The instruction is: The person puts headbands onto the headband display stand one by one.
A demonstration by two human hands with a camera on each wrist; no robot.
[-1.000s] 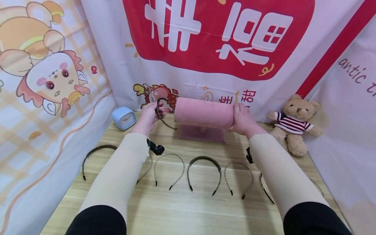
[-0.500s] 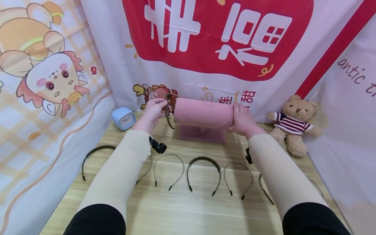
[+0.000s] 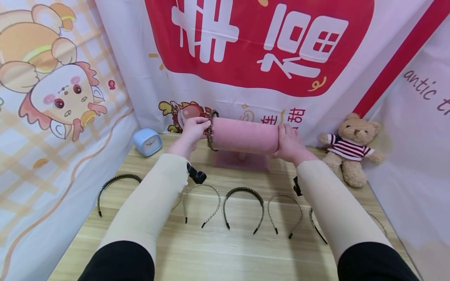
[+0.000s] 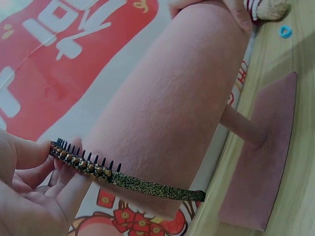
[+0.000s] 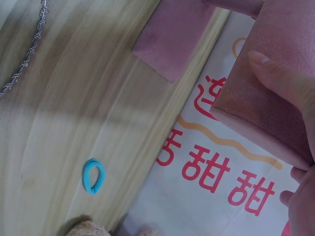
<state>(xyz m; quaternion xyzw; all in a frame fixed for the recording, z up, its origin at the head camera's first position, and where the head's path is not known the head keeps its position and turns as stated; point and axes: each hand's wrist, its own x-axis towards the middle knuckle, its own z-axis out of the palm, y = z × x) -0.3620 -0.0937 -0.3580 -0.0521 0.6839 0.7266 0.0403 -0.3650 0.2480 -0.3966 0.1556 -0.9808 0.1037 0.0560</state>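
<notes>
A pink velvety headband stand has a horizontal roll on a short post above a flat base. My left hand pinches a dark beaded headband between thumb and fingers, at the roll's left end. In the left wrist view the headband's comb teeth face the roll, and its band crosses in front of the pink surface. On the roll's right end my right hand keeps its grip, the thumb lying along the near side and the other fingers partly hidden behind.
Several headbands lie in a row across the table, among them a dark one and a thin beaded one. A blue clock stands at the back left, a teddy bear at the right. A turquoise hair tie lies near the bear.
My left hand has moved right, bringing the headband from beside the roll onto its left end. The headband has turned more upright. My right hand has stayed on the roll.
</notes>
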